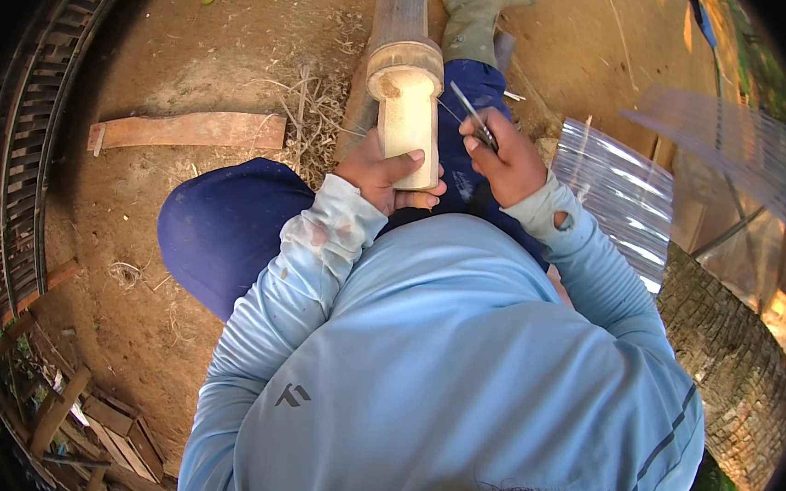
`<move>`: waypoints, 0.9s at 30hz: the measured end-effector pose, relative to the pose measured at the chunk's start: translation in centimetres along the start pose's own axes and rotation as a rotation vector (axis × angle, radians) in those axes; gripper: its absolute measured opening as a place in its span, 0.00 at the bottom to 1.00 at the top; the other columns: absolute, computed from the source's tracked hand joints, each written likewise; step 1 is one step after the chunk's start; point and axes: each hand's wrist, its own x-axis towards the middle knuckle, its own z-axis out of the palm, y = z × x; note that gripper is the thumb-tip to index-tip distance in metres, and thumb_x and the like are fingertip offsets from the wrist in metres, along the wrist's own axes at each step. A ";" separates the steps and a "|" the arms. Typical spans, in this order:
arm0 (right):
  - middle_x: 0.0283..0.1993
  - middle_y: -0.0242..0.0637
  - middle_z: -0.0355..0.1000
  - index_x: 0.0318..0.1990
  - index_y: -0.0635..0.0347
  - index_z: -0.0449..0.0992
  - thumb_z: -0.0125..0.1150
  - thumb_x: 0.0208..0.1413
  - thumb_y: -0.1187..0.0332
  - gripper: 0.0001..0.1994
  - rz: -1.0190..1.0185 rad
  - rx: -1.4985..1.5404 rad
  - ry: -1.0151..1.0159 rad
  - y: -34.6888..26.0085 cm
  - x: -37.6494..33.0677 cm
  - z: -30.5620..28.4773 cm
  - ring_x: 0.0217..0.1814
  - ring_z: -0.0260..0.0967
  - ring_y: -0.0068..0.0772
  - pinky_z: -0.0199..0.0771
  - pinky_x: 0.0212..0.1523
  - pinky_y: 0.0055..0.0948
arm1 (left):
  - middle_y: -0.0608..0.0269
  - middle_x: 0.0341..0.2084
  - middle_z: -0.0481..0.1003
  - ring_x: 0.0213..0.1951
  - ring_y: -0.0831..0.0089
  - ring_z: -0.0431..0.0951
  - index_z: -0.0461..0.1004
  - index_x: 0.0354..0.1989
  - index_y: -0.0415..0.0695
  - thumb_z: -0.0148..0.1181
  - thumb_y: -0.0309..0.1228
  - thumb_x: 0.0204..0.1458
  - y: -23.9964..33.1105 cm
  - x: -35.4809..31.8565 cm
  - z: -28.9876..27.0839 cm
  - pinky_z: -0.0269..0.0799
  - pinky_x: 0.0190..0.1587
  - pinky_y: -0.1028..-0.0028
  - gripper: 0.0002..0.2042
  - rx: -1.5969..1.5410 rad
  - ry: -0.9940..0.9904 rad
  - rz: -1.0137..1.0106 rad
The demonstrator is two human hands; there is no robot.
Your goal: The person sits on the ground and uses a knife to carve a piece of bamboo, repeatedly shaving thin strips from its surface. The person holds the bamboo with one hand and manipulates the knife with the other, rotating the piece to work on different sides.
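A thick bamboo pole point(408, 120) runs away from me between my legs, its near end cut open to a pale inner face, with a raised node ring just beyond. My left hand point(376, 171) grips that near end, thumb on top and fingers curled underneath. In my right hand point(509, 161) is a small knife point(466, 101), its blade pointing up and away beside the bamboo's right edge. My fingers are closed round its dark handle. The blade looks apart from the bamboo, though a thin strip or glint lies between them.
Thin bamboo shavings point(313, 127) are heaped on the dirt floor left of the pole. A flat reddish board point(190, 132) lies farther left. Clear corrugated sheets point(618, 200) stand at my right, near a rough log point(735, 362). A slatted rack point(21, 155) borders the far left.
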 end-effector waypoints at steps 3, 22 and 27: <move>0.35 0.49 0.74 0.43 0.58 0.70 0.56 0.57 0.74 0.07 -0.134 -0.299 -0.039 -1.4 -1.2 -0.6 0.38 0.74 0.55 0.72 0.38 0.43 | 0.52 0.36 0.76 0.36 0.61 0.83 0.63 0.56 0.39 0.62 0.30 0.58 0.2 0.0 0.5 0.86 0.35 0.68 0.21 0.082 0.053 -0.001; 0.32 0.51 0.75 0.38 0.59 0.73 0.57 0.49 0.72 0.08 0.039 -0.745 -0.236 -4.5 -0.7 -0.2 0.36 0.74 0.59 0.72 0.37 0.50 | 0.47 0.39 0.76 0.33 0.60 0.83 0.61 0.56 0.35 0.56 0.24 0.59 0.3 0.2 2.5 0.85 0.30 0.69 0.18 0.292 0.147 0.032; 0.33 0.51 0.76 0.38 0.59 0.73 0.54 0.50 0.74 0.07 0.006 -0.783 -0.201 -3.3 -0.5 0.3 0.37 0.75 0.59 0.73 0.37 0.51 | 0.47 0.36 0.76 0.32 0.60 0.83 0.62 0.54 0.33 0.54 0.23 0.58 0.4 0.4 2.5 0.85 0.29 0.69 0.17 0.322 0.174 0.020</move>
